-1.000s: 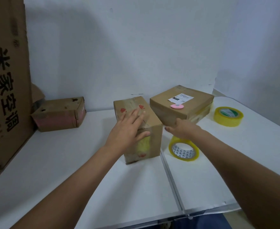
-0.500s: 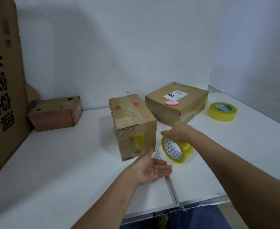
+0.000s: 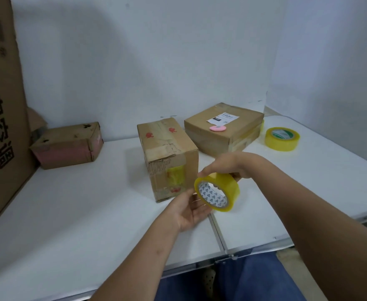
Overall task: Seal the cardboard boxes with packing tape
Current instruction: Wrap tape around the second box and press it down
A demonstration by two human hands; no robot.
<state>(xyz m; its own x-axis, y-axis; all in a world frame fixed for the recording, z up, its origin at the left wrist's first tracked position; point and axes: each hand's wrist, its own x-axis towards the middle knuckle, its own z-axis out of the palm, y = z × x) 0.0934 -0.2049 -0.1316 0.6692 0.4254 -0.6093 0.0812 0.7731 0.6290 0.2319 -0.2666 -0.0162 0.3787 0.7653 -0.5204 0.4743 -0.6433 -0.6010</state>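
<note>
White table [image 3: 69, 213], closed boxes [image 3: 167, 157], held tape [image 3: 218, 192]

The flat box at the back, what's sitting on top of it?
On the flat box lie a white shipping label and a small pink object. Its contents cannot be seen, since the box is closed.

Tall printed cardboard sheet [image 3: 0, 118], far left of the left hand [image 3: 189, 208]: cut by the frame's edge.
White shipping label [image 3: 221, 118] beyond the right hand [image 3: 232, 164]: print too small to read.
Right hand's fingers: hidden behind the yellow tape roll [image 3: 218, 192].
</note>
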